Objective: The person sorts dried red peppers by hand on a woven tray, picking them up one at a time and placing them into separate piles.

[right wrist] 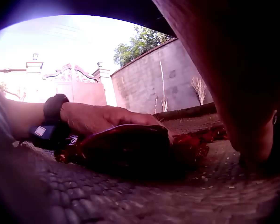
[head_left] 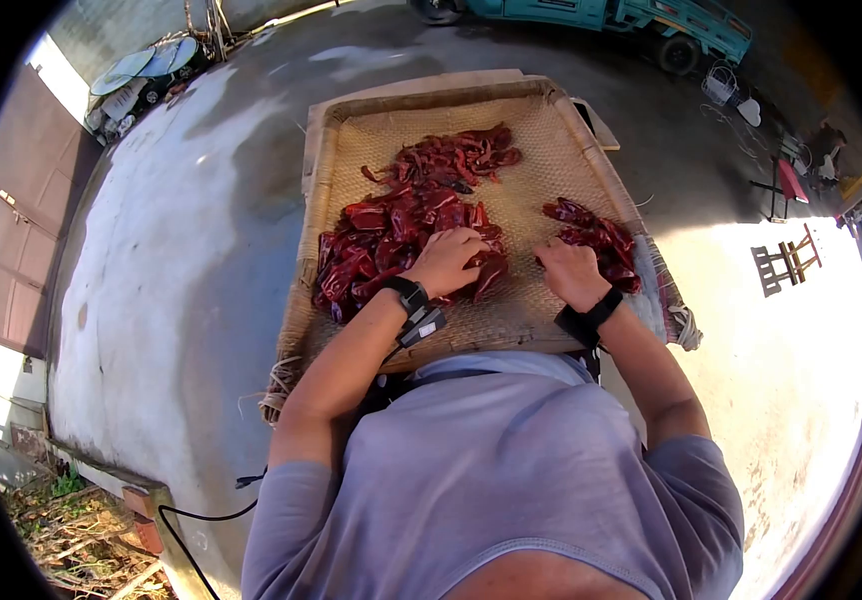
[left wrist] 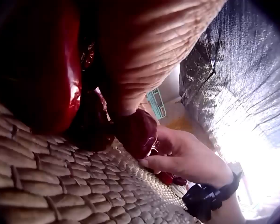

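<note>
A large heap of dried red chili peppers point(head_left: 366, 245) lies on a woven tray point(head_left: 361, 130). My left hand point(head_left: 448, 262) is over the heap's right side, thumb and fingers bent about a wrinkled red chili pepper point(left wrist: 137, 134). Just right of it, above bare weave, my right hand point(head_left: 573, 275) has its fingers curled inward, with a small dark speck at the fingertips; I cannot tell whether it pinches anything. A smaller group of chili peppers point(head_left: 601, 240) lies beyond and beside this hand. In the right wrist view, a large glossy chili pepper point(right wrist: 126, 144) covers part of the left hand.
Thinner, shrivelled chili peppers point(head_left: 451, 158) spread toward the tray's far end. The tray has a raised wrapped rim point(head_left: 313, 200). A black cable point(head_left: 201, 518) hangs at the left. Farther off are a teal vehicle point(head_left: 571, 12) and a small wooden stool point(head_left: 786, 262).
</note>
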The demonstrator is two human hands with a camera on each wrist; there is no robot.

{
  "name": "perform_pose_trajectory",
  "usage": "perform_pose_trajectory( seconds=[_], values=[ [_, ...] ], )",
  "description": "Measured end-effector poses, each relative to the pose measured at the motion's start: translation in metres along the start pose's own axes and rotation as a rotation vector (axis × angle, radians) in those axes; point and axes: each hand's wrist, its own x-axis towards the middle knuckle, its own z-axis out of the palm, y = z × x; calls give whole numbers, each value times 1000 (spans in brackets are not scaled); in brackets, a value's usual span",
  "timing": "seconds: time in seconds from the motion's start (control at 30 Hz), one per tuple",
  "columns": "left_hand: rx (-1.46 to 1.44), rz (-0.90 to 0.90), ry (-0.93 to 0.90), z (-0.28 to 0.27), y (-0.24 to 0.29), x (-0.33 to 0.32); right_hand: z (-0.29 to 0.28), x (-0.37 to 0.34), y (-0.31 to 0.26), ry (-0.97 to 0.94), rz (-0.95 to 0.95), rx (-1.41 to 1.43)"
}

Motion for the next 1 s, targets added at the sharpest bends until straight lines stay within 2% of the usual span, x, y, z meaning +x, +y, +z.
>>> perform_pose_trajectory(
  seconds=[0.2,0.3,0.33,0.37,0.47,0.57,0.6,0.7,0.8,0.87,0.97,1.0],
  values=[
    [-94,21,62,8,-7,-6,12,9,9,26,-42,5],
    [-473,-126,80,3,-5,-6,0,10,-3,48,-25,143],
    [-517,-140,61,2,-5,-6,-9,12,-12,80,-29,213],
    [-473,-126,71,3,-4,-6,-14,14,-21,111,-34,282],
    [-349,-76,107,8,-2,-7,-20,22,-44,-45,47,530],
    [-235,-16,115,12,-8,-8,2,28,-51,-55,-55,453],
    [-194,7,99,12,-10,-8,0,27,-50,-72,-18,536],
    [-172,37,81,14,-12,-9,-12,27,-26,-175,-66,638],
    [-157,27,54,13,-9,-10,-36,35,1,-52,98,314],
    [-161,22,52,13,-8,-9,-8,49,41,32,223,105],
    [-183,35,46,21,-16,-6,14,69,72,-3,420,-71],
    [-187,29,41,19,-15,-6,5,73,70,-125,467,-75]
  ],
)
